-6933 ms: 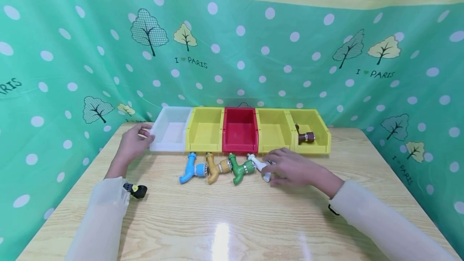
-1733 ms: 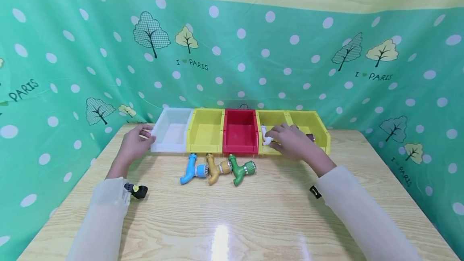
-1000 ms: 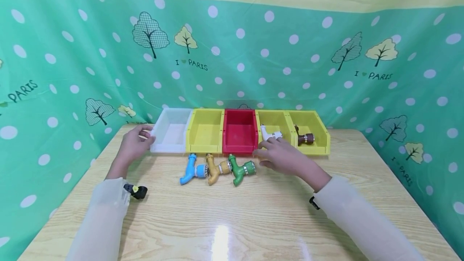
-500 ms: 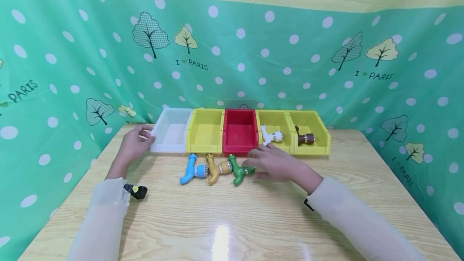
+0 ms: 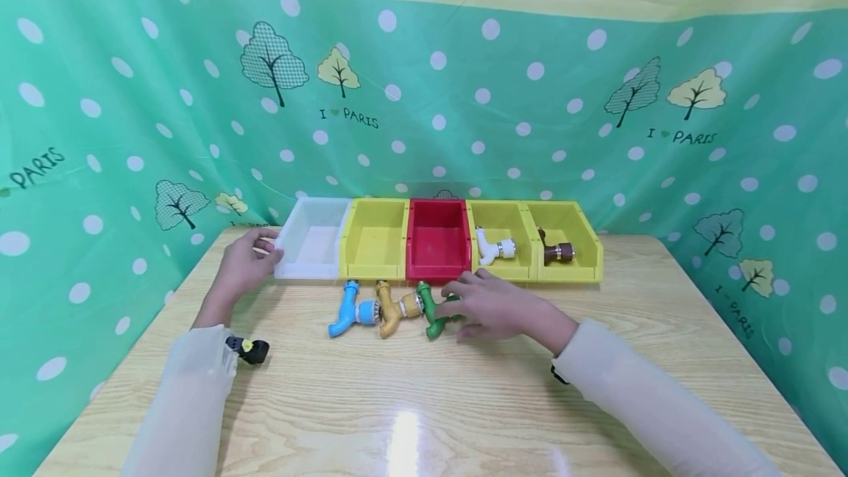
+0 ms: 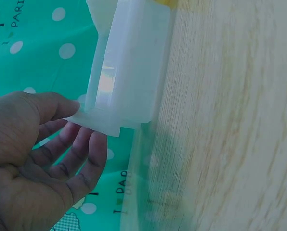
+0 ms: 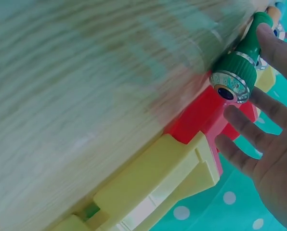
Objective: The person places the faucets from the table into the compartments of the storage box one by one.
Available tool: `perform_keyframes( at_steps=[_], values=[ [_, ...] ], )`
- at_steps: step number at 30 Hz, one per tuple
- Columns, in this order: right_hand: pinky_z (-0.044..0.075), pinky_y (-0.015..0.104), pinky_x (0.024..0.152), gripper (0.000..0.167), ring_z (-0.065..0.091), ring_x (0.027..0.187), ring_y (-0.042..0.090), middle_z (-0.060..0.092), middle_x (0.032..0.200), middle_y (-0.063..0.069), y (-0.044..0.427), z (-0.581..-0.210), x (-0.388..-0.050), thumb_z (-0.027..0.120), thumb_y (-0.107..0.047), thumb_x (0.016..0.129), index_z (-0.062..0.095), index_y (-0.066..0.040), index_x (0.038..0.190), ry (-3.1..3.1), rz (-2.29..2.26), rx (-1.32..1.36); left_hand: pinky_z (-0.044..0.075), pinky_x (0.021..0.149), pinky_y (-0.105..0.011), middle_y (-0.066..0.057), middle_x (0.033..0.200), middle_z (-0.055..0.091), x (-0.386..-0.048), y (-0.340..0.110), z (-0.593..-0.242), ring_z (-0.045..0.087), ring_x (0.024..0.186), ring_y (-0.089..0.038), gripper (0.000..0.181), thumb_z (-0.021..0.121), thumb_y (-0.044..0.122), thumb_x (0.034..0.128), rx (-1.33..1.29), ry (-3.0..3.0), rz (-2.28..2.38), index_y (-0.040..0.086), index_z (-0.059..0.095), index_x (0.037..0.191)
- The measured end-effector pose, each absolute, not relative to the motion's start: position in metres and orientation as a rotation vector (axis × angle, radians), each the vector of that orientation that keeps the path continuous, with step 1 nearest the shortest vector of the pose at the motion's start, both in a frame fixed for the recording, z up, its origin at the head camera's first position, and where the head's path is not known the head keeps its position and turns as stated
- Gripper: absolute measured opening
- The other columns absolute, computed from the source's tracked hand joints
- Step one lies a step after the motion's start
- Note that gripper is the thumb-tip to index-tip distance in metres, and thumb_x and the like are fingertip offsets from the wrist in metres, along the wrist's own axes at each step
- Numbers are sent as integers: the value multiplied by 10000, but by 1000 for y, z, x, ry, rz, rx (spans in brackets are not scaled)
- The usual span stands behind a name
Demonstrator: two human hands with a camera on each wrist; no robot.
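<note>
In the head view, five open plastic bins are standing in a row along the far part of the pale wood-grain worktop point(image 5: 318, 403). From left to right these are a translucent white bin point(image 5: 307, 271), a yellow bin point(image 5: 373, 271), a red bin point(image 5: 439, 271), a second yellow bin point(image 5: 513, 273) and a third yellow bin point(image 5: 573, 274). A white plastic faucet point(image 5: 489, 250) is lying in the second yellow bin, and a dark brown faucet point(image 5: 558, 252) is lying in the third. On the near side of the row, a bright blue faucet point(image 5: 347, 311), an ochre-yellow faucet point(image 5: 391, 309) and a green faucet with a ribbed handle point(image 5: 432, 309) are lying from left to right. The right hand point(image 5: 497, 306) is reaching over the green faucet and covering its handle, while the left hand point(image 5: 245, 263) is holding the white bin's left side. A green dotted curtain point(image 5: 437, 79) with printed trees is hanging behind.

In the left wrist view, the fingers are pinching the white bin's edge, the thumb lying on one side and the others curling beneath.

In the right wrist view, the fingers are spreading fairly wide around the green faucet, the thumb overlapping its body and the index finger passing beside the handle. The handle's silvery ring and dark round cap are facing the camera.
</note>
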State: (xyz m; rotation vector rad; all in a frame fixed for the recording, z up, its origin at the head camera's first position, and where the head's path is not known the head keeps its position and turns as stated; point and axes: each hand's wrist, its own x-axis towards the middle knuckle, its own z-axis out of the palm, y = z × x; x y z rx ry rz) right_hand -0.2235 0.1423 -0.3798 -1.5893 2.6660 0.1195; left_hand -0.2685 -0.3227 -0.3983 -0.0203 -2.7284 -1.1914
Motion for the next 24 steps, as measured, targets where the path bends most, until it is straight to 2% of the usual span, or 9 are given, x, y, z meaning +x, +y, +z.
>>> perform_keyframes(
  at_steps=[6,10,15,20,24],
  values=[
    [493,510,988,491,517,1167,217,582,1362,25,133,-384,-223,725,-415,954,585,-361,1422,2631,140,-1592,608,726,-357,-229,1177,586,-267,-321,-397,646,1039,-414,415,602,183,1027,-17,-2729,-1182,-18,517,1380],
    [493,423,932,441,496,1067,179,599,1265,-3,128,-389,-224,697,-391,980,587,-382,1408,2626,186,-1596,613,720,-358,-238,1162,588,-268,-321,-398,651,1027,-424,412,607,178,1025,-28,-2720,-1187,-26,521,1373],
    [474,344,853,405,458,1015,170,597,1231,9,126,-392,-224,662,-398,1001,604,-366,1400,2626,182,-1589,618,713,-355,-233,1156,587,-268,-321,-398,656,1018,-420,404,605,173,1026,-29,-2717,-1196,-20,522,1372],
    [470,387,836,352,422,989,177,568,1202,19,123,-394,-224,569,-480,1032,619,-363,1360,2614,162,-1560,612,725,-373,-232,1165,587,-267,-321,-396,653,1027,-419,403,601,167,1026,-26,-2723,-1184,-15,519,1377],
    [495,445,854,316,417,987,190,555,1184,32,122,-395,-223,532,-483,1048,619,-370,1329,2612,177,-1537,613,729,-371,-234,1165,584,-266,-321,-396,649,1027,-420,406,604,168,1025,-28,-2723,-1187,-19,520,1374]
  ],
)
